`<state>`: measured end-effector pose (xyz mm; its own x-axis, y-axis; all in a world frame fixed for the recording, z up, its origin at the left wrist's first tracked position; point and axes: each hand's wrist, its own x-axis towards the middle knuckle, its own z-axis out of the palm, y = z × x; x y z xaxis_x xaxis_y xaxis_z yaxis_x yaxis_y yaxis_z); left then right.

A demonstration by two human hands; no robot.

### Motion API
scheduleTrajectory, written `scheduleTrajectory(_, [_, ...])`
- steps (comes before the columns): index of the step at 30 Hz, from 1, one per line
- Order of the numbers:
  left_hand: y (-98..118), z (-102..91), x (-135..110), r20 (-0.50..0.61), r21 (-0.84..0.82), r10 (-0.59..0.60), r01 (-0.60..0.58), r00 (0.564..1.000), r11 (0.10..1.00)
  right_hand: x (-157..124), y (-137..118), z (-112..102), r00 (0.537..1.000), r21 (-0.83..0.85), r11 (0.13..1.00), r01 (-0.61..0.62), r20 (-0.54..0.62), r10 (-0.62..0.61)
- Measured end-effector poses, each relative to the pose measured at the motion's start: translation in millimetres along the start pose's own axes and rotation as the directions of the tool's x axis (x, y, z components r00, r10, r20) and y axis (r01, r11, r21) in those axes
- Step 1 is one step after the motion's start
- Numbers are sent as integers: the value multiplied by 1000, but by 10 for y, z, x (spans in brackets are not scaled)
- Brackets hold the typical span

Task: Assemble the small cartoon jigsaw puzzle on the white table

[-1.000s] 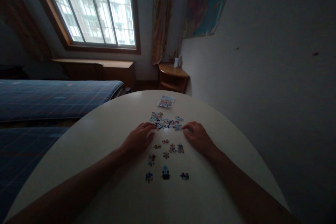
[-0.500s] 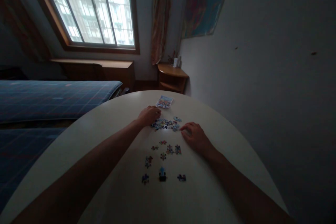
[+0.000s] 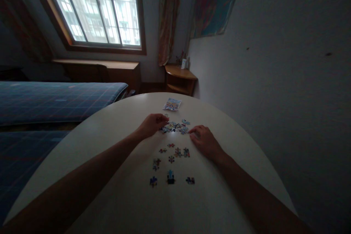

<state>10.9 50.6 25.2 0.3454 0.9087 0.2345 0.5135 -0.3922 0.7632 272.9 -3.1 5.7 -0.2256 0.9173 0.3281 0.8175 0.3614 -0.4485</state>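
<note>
My left hand is at the left edge of a heap of small jigsaw puzzle pieces. Its thumb and forefinger are pinched together, apparently on a puzzle piece that barely shows at the fingertips. My right hand rests on the table at the heap's right edge, fingers loosely bent and apart, with nothing visible in them. Closer to me lie several separate pieces, among them a joined blue-and-black bit, a piece to its right, a dark blue one to its left and a pair.
The round white table carries everything. Beyond the heap lies a small printed picture packet. A bed with a blue plaid mattress stands to the left, a wall to the right, and a corner shelf behind.
My left hand has drawn back a little to the left, and its fingers have come together in a pinch. My right hand has hardly moved. The view has shifted slightly.
</note>
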Motion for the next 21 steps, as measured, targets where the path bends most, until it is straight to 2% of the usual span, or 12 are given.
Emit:
scheduleTrajectory(3, [111, 50, -329, 27, -72, -1, 3, 1000, 997, -17, -150, -15, 999, -4, 1000, 13, -50, -13])
scheduleTrajectory(8, [256, 177, -681, 41, -312, -52, 62, 998, 948, -148, -545, -1, 976, 57, 976, 210, -69, -206])
scheduleTrajectory(12, [296, 228, -777, 11, -418, -83, 80, 996, 905, -232, -709, 44, 953, 100, 949, 299, -92, -290])
scheduleTrajectory(17, [253, 229, -802, 41, -502, -96, 103, 995, 859, -215, -667, 66, 942, 122, 935, 334, -55, -330])
scheduleTrajectory(21, [249, 230, -811, 61, -493, -109, 125, 992, 861, -196, -621, 53, 932, 133, 923, 361, -10, -363])
